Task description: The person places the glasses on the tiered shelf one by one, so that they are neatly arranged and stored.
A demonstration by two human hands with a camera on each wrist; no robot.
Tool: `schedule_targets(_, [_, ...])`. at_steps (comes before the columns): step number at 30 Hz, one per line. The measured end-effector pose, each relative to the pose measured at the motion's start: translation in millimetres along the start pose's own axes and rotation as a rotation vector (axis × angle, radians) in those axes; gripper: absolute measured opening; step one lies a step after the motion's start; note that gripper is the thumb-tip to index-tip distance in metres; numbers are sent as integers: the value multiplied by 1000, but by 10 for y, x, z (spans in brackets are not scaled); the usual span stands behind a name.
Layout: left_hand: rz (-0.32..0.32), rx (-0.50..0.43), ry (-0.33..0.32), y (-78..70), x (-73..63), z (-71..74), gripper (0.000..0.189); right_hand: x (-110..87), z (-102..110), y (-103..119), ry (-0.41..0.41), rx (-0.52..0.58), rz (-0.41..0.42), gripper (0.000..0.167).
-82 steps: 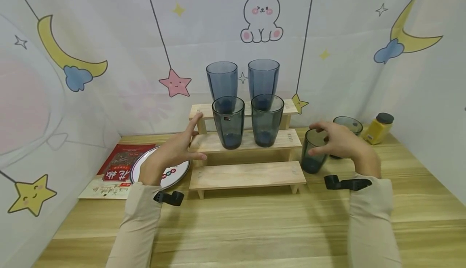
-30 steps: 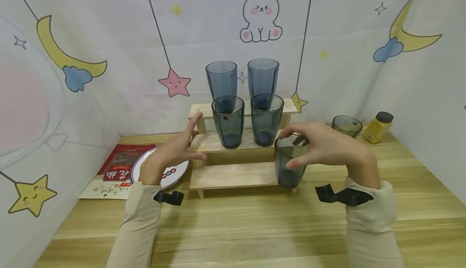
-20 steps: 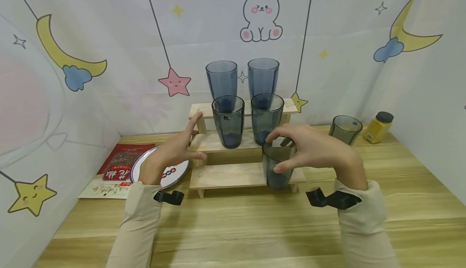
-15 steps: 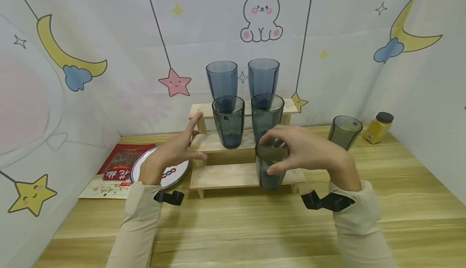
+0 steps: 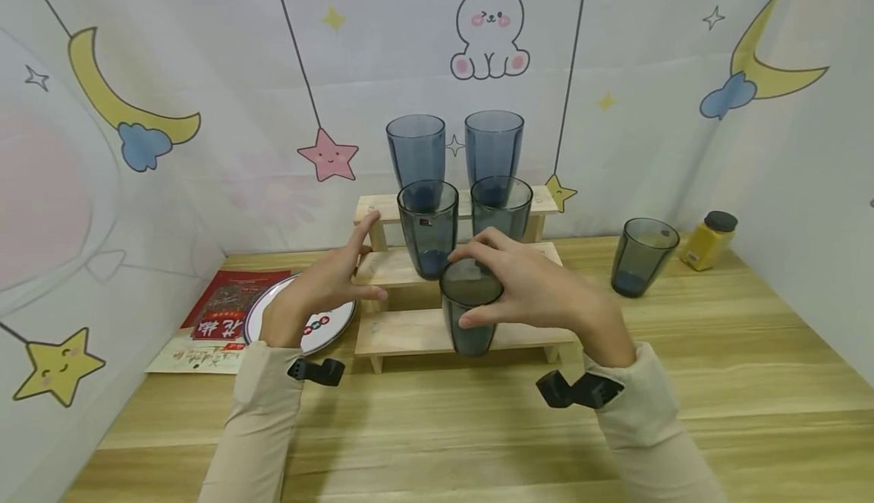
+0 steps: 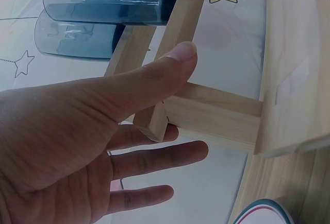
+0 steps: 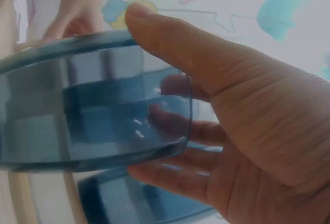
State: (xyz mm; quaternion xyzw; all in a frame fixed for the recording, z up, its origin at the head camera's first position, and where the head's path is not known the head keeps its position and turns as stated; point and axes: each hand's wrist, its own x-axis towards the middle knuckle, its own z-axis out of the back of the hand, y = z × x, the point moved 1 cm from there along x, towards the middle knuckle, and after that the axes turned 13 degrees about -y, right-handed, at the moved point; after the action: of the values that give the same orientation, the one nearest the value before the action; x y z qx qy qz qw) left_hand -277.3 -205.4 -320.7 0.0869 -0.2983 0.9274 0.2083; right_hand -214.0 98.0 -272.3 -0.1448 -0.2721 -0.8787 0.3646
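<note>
My right hand (image 5: 539, 290) grips a dark tinted drinking glass (image 5: 471, 340) near its rim, thumb on the near side and fingers on the far side. The glass is roughly upright at the bottom tier of a wooden stepped rack (image 5: 403, 328); whether its base touches the board cannot be told. My left hand (image 5: 321, 294) rests against the rack's left end. In the left wrist view its thumb lies across a wooden board (image 6: 178, 26) and the other fingers stretch out straight. Two glasses (image 5: 428, 230) stand on the middle tier, two bluish ones (image 5: 495, 146) on top.
Another tinted glass (image 5: 642, 256) stands on the table right of the rack, near a yellow jar (image 5: 710, 243) with a black lid. Left of the rack lie a patterned plate (image 5: 337, 328) and a red packet (image 5: 228, 302). A printed curtain (image 5: 273, 108) hangs behind.
My right hand has taken the glass from the table at the rack's right and carried it left over the bottom tier. The left hand has stayed in place.
</note>
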Motion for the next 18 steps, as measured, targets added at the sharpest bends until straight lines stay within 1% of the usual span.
schedule_targets(6, [4,2,1,-2,-3,1,117,44,-108,50,-22,8,51,69])
schedule_targets(9, [7,3,1,1,-5,1,117,63,-158,74,-42,10,66,70])
schedule_targets(15, [-4,1,-5,2,1,-1,116,101,-239,106,-111,0,68,80])
schedule_targets(18, [-2,-3,-3,4,0,-4,116,111,-278,107,-143,-5,62,80])
